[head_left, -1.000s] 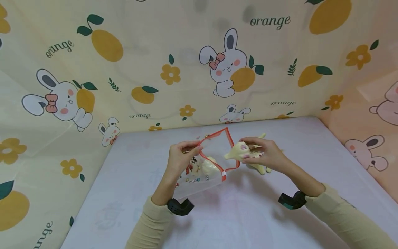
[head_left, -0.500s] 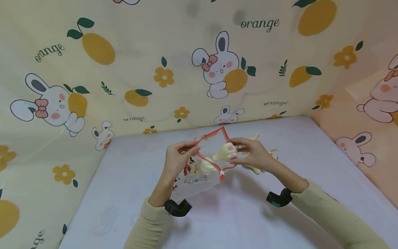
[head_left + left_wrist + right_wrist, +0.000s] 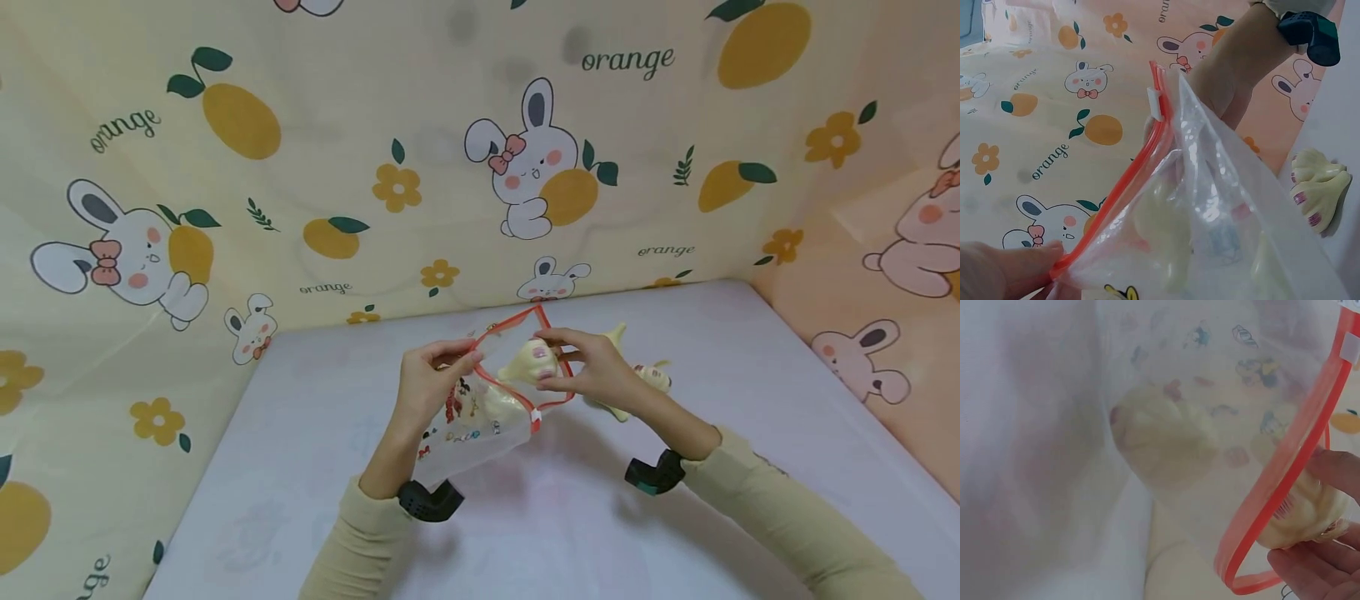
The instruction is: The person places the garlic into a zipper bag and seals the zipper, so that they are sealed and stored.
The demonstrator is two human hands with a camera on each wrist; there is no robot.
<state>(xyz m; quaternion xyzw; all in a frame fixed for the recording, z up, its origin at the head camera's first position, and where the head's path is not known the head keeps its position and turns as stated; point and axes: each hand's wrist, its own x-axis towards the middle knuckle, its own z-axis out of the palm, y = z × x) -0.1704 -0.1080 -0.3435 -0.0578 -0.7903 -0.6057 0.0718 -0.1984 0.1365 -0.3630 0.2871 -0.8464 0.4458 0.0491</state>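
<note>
The left hand (image 3: pixel 431 385) is nearly closed, thumb and fingers pinching the left side of the red rim (image 3: pixel 512 320) of a plastic bag (image 3: pixel 457 465). The right hand (image 3: pixel 600 371), its fingers and thumb spread about a bulb's width, grips a garlic bulb (image 3: pixel 529 363) in the bag's mouth, to the right of the left hand. Through the cloudy plastic, at least one more bulb (image 3: pixel 504 407) seems to lie inside. Other garlic (image 3: pixel 656 377) rests on the table (image 3: pixel 300 467), farther right.
</note>
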